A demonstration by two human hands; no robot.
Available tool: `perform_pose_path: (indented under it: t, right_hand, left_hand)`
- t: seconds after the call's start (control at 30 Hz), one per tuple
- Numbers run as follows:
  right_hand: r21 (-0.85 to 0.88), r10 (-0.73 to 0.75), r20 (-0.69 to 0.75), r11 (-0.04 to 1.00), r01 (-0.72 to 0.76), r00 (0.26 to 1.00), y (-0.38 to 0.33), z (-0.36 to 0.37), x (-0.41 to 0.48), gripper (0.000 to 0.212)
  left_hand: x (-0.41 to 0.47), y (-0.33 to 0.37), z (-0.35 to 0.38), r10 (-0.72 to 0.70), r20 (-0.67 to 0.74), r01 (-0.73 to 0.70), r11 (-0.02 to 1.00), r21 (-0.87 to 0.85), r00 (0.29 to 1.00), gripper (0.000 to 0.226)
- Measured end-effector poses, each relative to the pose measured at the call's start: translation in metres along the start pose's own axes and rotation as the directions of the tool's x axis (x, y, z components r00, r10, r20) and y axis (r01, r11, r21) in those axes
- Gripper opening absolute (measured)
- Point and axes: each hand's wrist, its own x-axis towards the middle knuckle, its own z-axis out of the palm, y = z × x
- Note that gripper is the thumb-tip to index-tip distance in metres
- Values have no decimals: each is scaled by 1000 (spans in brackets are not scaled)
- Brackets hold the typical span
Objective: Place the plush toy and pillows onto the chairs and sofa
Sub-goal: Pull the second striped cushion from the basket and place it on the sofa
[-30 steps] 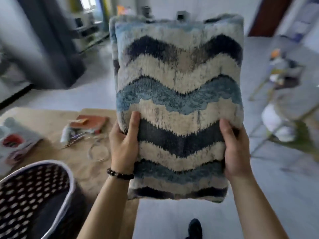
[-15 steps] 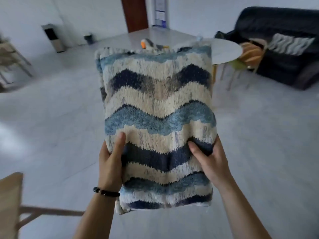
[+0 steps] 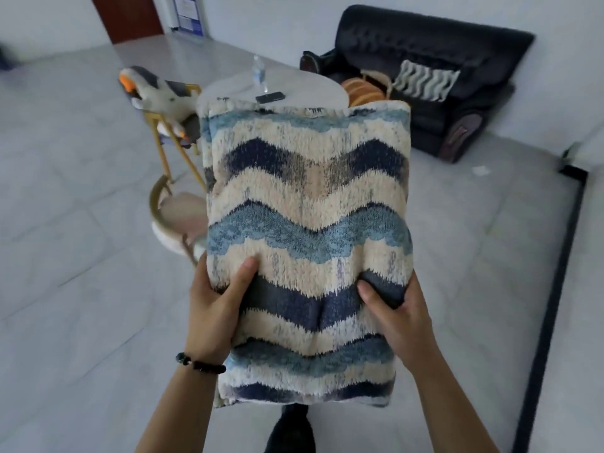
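Head view: pillow (image 3: 307,243) filled frame centre, held upright in the air over the floor (image 3: 81,289); wavy blue, navy and cream bands faced the camera. Left hand (image 3: 212,308) gripped its edge at 8 o'clock, thumb pressed into the front face, other fingers wrapped behind and out of sight; beaded bracelet (image 3: 201,364) on that wrist. Right hand (image 3: 397,312) gripped the opposite edge at 4 o'clock, thumb dug into a navy band with fabric bunched around it; its fingers hidden behind too. Shoe (image 3: 291,433) showed at 6 o'clock just below the pillow's bottom edge.

Plush goose (image 3: 157,93) lay on a gold-legged chair (image 3: 162,148) at 10 o'clock, orange beak toward frame left; second chair (image 3: 173,210) with a pale seat stood at 9 o'clock, partly hidden by the pillow. Round table (image 3: 313,89) sat at 12 o'clock behind the pillow's top edge; bottle (image 3: 259,71) upright on it, dark flat device (image 3: 270,97) lying just beside the bottle; can't tell what the device was. Orange chair (image 3: 362,89) stood between table and sofa.

Black sofa (image 3: 434,40) was against the wall at 1 o'clock; striped cushion (image 3: 425,80) leaned on its backrest, on the seat. Brown door (image 3: 130,18) at 11 o'clock, far wall.
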Motion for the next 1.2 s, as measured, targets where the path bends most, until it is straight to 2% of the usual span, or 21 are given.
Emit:
perform_pose_path:
  t: [0.17,0.27,0.4,0.5,0.6,0.73,0.87,1.0,1.07,1.2]
  right_hand:
    - [-12,53,-215,998,-57,975,-13,-55,146,70]
    - [19,83,-347,997,-81,934,-14,-98,212,72]
    - [75,107,-482,994,-80,870,14,-164,301,49]
    - [99,114,-536,992,-72,837,48,-214,380,47]
    - [109,136,-529,990,-92,837,63,-264,468,47]
    - [122,130,-461,989,-83,878,57,-317,592,46]
    - [87,115,-382,992,-88,917,55,-344,710,50]
    - [56,97,-318,995,-83,943,80,-364,833,51]
    - [57,96,-303,995,-83,948,95,-373,897,49]
    - [53,104,-337,994,-92,936,106,-403,1022,50]
  left_hand:
    - [144,-2,132,-39,150,49,997,-62,988,46]
    - [208,-5,218,-74,277,86,996,-28,958,43]
    - [285,-36,340,-174,403,183,983,15,899,49]
    - [337,-66,435,-228,468,248,968,20,853,45]
    - [387,-82,522,-256,469,282,959,17,845,44]
    - [462,-82,608,-246,438,272,962,4,865,44]
    - [544,-88,671,-230,361,259,965,-34,904,41]
    - [634,-124,736,-226,296,250,967,-45,928,41]
    - [682,-146,773,-243,283,264,964,-37,928,47]
    - [781,-166,860,-273,297,297,954,-38,915,74]
